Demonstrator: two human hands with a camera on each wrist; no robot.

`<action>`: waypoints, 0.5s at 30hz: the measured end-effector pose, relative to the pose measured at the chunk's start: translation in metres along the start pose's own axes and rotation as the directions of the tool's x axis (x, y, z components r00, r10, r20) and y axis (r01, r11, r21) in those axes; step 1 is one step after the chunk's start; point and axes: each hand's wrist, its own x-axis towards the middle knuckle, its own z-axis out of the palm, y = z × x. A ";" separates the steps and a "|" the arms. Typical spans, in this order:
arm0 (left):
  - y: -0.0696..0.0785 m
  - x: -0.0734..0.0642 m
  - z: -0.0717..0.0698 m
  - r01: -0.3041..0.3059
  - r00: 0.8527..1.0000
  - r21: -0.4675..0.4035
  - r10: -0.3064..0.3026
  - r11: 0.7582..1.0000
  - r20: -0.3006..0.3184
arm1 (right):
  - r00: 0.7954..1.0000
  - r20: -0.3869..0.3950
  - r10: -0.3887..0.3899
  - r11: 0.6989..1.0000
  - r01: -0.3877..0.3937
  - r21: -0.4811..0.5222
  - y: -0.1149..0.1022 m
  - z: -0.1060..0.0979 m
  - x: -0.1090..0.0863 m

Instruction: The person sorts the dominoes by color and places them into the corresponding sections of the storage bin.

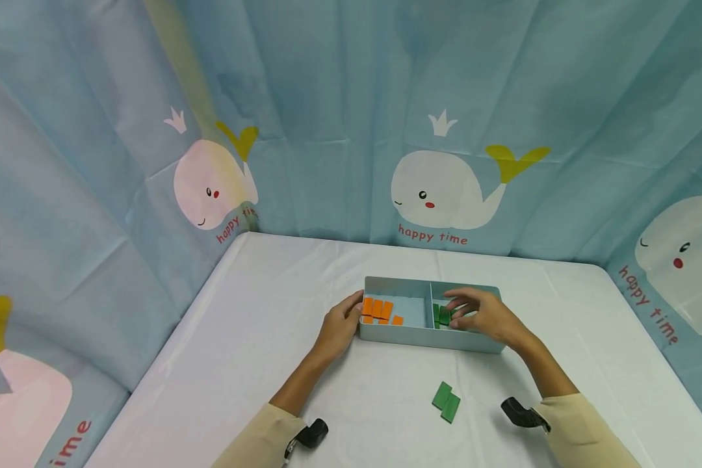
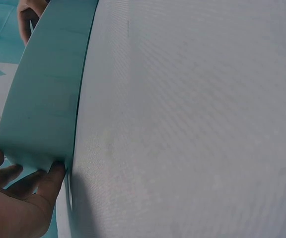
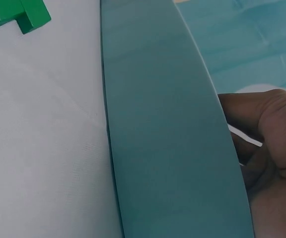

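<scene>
A blue-green two-compartment box (image 1: 398, 335) stands on the white table. My left hand (image 1: 337, 330) holds its left end; in the left wrist view the fingertips (image 2: 57, 167) press against the end wall. Orange tiles (image 1: 377, 308) lie in the box's left compartment. My right hand (image 1: 484, 316) reaches into the right compartment, thumb and fingers bent around green tiles (image 1: 444, 316). I cannot tell whether it pinches one. From the right wrist, the front wall (image 3: 168, 119) hides those fingertips. Two green tiles (image 1: 446, 402) touch each other on the table in front of the box.
A divider (image 1: 428, 305) separates the compartments. Behind the table (image 1: 292, 279) and at its sides hangs a blue curtain (image 1: 327, 182) with whale prints. A black wrist camera (image 1: 312, 433) sits by the left sleeve, another camera (image 1: 520, 413) by the right.
</scene>
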 end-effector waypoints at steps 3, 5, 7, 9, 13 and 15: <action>0.000 0.000 0.000 0.002 1.000 0.007 -0.002 1.000 -0.004 | 0.999 -0.045 -0.008 1.000 0.008 -0.002 0.000 0.001 -0.005; 0.000 0.000 0.000 0.000 1.000 0.008 0.000 1.000 -0.005 | 0.997 -0.074 -0.016 1.000 0.016 -0.002 0.000 0.001 -0.008; 0.000 0.000 0.000 0.001 1.000 0.012 -0.001 1.000 -0.008 | 0.994 -0.102 -0.033 0.999 0.032 -0.010 -0.001 0.002 -0.011; 0.000 0.000 0.000 -0.002 1.000 0.013 0.002 1.000 -0.009 | 0.990 -0.134 -0.054 0.998 0.051 -0.019 -0.001 0.002 -0.015; -0.001 0.001 0.000 0.000 1.000 0.013 0.000 1.000 -0.008 | 0.977 -0.191 -0.098 0.995 0.091 -0.046 -0.003 0.003 -0.022; -0.001 0.001 0.000 -0.001 1.000 0.009 0.001 1.000 -0.004 | 0.969 -0.218 -0.116 0.993 0.105 -0.061 -0.004 0.004 -0.025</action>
